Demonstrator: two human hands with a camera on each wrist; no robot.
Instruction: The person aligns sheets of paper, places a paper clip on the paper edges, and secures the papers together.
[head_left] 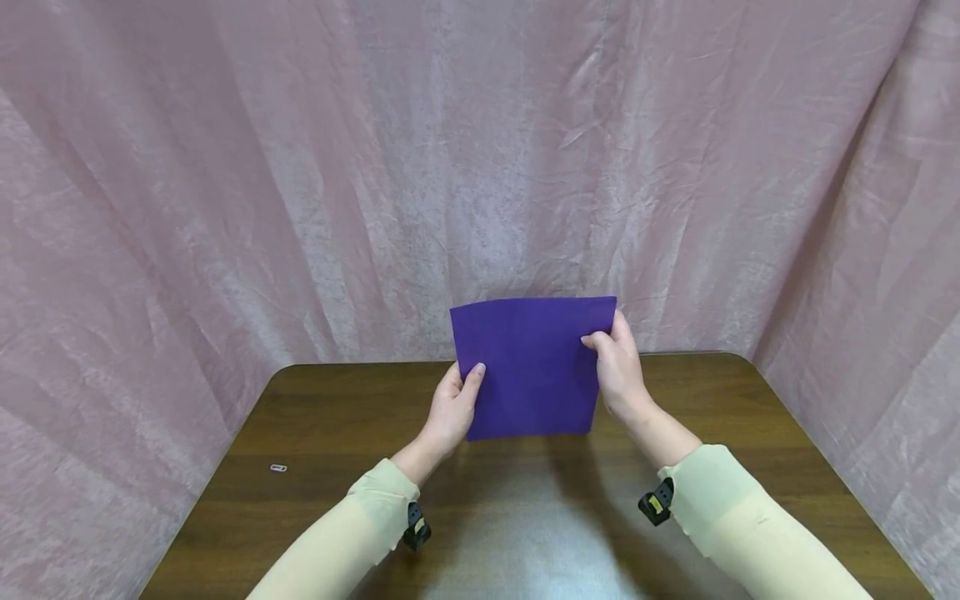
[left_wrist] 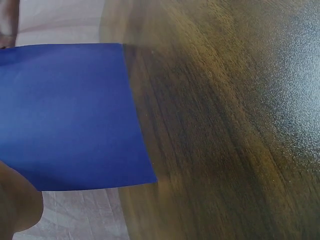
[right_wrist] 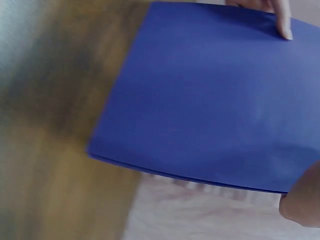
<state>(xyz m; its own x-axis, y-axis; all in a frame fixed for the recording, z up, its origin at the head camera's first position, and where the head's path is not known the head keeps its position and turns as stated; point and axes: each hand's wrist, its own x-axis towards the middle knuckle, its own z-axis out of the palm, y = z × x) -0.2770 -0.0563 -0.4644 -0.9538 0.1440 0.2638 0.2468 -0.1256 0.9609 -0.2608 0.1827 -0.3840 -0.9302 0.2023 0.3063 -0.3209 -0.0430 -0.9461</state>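
Note:
A purple sheet of paper (head_left: 532,367) is held up above the table in both hands, roughly square and slightly bowed. My left hand (head_left: 450,408) pinches its left edge, thumb on the near face and fingers mostly hidden behind. On the upper right edge, my right hand (head_left: 621,367) grips it the same way. The right wrist view shows the paper (right_wrist: 200,100) looking blue, with more than one layer along its lower edge; whether it is folded or stacked I cannot tell. In the left wrist view, only part of the paper (left_wrist: 65,120) appears.
A small pale paper clip (head_left: 278,468) lies on the left part of the brown wooden table (head_left: 337,417). Pink curtains (head_left: 480,167) hang behind the table and along its sides. Both forearms carry a small black device near the sleeve cuff.

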